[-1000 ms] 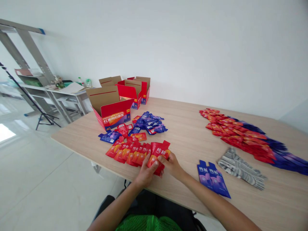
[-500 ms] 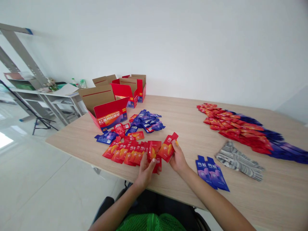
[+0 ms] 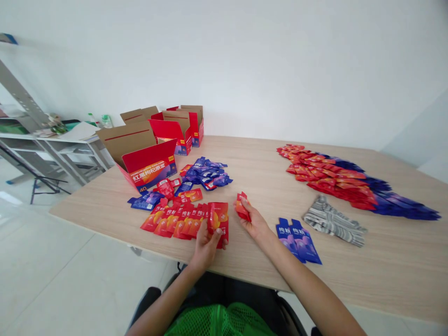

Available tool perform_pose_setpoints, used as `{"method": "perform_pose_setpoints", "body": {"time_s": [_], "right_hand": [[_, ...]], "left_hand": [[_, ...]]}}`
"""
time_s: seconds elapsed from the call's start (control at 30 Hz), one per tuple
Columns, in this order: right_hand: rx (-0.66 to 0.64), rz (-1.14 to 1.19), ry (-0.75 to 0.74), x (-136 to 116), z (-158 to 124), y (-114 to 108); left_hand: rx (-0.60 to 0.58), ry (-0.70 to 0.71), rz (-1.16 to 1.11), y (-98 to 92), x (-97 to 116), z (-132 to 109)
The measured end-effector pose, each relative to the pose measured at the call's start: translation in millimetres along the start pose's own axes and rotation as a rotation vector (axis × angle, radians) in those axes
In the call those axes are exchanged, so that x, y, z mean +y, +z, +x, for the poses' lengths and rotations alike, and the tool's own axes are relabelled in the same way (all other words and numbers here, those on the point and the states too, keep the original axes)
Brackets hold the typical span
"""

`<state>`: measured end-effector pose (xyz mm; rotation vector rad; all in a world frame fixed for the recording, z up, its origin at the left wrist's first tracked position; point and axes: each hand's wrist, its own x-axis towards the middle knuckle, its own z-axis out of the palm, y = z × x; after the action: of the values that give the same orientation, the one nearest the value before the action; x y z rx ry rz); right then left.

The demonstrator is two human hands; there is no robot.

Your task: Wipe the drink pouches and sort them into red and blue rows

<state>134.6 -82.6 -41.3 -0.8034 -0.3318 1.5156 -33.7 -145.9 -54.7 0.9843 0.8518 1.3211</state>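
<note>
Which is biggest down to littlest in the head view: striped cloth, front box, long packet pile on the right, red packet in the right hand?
1. Long packet pile
2. Front box
3. Striped cloth
4. Red packet in the right hand, partly hidden

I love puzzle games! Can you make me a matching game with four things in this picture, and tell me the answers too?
Things:
1. Right hand
2. Nearest carton
3. Knit glove
4. Two separate blue pouches

Clues:
A. Grey and white stripes
B. Lying side by side, near the right forearm
C. Holding a red pouch
D. Standing open, with 40 printed on its front

Right pairs: 1-C, 2-D, 3-A, 4-B
</note>
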Motion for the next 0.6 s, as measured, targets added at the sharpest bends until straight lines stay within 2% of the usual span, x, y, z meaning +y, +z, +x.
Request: {"method": "perform_pose_setpoints", "body": {"time_s": [0.13, 0.3, 0.43, 0.5, 0.6], "right_hand": [[-0.035, -0.196, -0.145, 15.3, -10.5, 4.1], [-0.039, -0.281, -0.183, 24.0, -19.9, 9.9], [-0.048, -0.381, -0.280, 25.8, -16.9, 6.7], [-0.021, -0.451, -0.325, 27.2, -13.1, 3.4], [0.048, -0.468, -0.290, 30.4, -7.2, -2.0]], "left_hand": [[0.027, 0.048, 0.006, -0.2, 2.5, -0.7], [0.087, 0.086, 0.020, -4.1, -2.8, -1.4], [0.169, 0.071, 0.059, -7.5, -10.1, -3.6], [0.190, 0.089, 0.073, -8.6, -12.1, -4.5], [0.216, 0.112, 0.075, -9.7, -12.9, -4.8]]}}
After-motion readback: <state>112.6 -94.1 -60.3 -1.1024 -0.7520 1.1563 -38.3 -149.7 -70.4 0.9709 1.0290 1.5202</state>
